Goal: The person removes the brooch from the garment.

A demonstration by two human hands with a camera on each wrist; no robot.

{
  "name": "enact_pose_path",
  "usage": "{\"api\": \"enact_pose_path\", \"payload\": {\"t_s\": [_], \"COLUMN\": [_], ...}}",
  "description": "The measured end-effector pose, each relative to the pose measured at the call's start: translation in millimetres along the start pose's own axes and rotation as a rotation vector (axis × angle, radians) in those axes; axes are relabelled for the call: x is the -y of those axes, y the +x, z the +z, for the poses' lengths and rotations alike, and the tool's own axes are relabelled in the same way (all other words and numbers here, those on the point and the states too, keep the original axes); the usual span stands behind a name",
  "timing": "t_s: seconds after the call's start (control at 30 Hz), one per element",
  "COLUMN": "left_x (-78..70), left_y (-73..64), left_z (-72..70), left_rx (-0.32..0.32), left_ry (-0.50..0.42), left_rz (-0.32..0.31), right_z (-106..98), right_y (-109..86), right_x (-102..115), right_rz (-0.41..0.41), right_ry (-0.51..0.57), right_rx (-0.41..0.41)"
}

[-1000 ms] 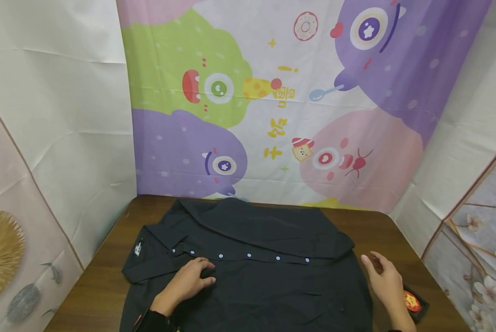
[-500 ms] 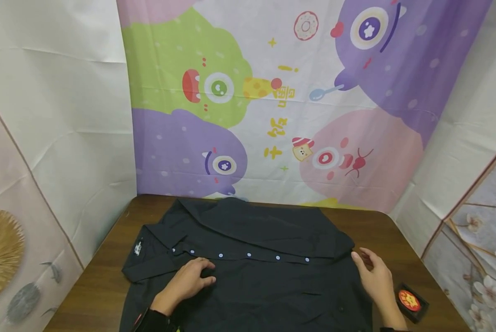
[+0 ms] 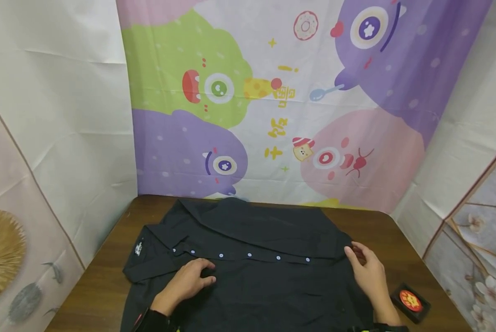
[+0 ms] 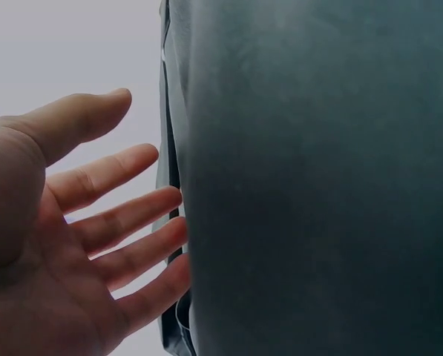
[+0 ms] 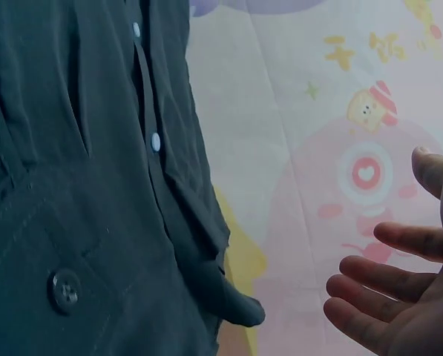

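A black shirt [image 3: 273, 290] lies spread on the wooden table, with a row of white buttons [image 3: 249, 255] across it. Its left sleeve [image 3: 148, 272] is folded inward and bears a small white print. My left hand [image 3: 190, 279] rests on the shirt below the buttons; the left wrist view shows its fingers [image 4: 125, 226] relaxed, fingertips at the cloth. At the shirt's right corner is my right hand [image 3: 368, 272], thumb and fingertips right at the fold. In the right wrist view its fingers [image 5: 384, 280] are loosely extended beside a dark pocket button [image 5: 64, 291].
A small black box [image 3: 421, 313] with a red and yellow round piece [image 3: 410, 300] sits to the right of my right hand. Behind the wooden table [image 3: 103, 267] hangs a cartoon-printed cloth [image 3: 268, 184], with white sheets [image 3: 82, 157] at the sides.
My right hand has moved left and slightly away from me, from beside the shirt to its right corner, uncovering the black box. My left hand has stayed in place.
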State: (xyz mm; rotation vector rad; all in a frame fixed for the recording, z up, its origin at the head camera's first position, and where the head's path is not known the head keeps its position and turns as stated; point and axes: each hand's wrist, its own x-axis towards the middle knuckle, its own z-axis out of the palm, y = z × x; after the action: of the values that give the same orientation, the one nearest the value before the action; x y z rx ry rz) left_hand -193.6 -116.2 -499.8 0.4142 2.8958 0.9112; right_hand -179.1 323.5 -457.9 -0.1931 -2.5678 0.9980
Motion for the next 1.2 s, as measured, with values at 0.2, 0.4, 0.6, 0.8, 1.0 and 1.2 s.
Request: {"api": "enact_pose_path", "payload": {"t_s": [0.2,0.4,0.6,0.8,1.0,1.2], "left_x": [-1.4,-2.4,-2.4,-2.1,-4.1,-4.5], "left_y": [1.3,2.5,3.5,3.0,2.3,1.1], "left_z": [-1.8,-3.6,-3.8,-0.3,-0.7,-0.1], "left_rx": [-0.003,0.011,0.020,0.000,0.008,-0.003], "left_ry": [0.009,-0.011,-0.010,-0.002,-0.017,-0.010], "left_rz": [0.010,-0.035,-0.043,-0.022,-0.026,-0.020], "right_z": [5.3,10.0,16.7,24.3,31.9,39.7], "right_y": [0.7,0.2,0.7,-0.4,-1.9,-4.4], "right_x": [8.1,14.3,18.0,23.0,26.9,28.5], "right_rz": [-0.018,-0.034,-0.051,-0.072,-0.088,-0.115], "right_ry": [0.010,0.027,0.031,0.048,0.042,0.055], "right_rx": [0.004,0.025,0.027,0.045,0.048,0.041]}}
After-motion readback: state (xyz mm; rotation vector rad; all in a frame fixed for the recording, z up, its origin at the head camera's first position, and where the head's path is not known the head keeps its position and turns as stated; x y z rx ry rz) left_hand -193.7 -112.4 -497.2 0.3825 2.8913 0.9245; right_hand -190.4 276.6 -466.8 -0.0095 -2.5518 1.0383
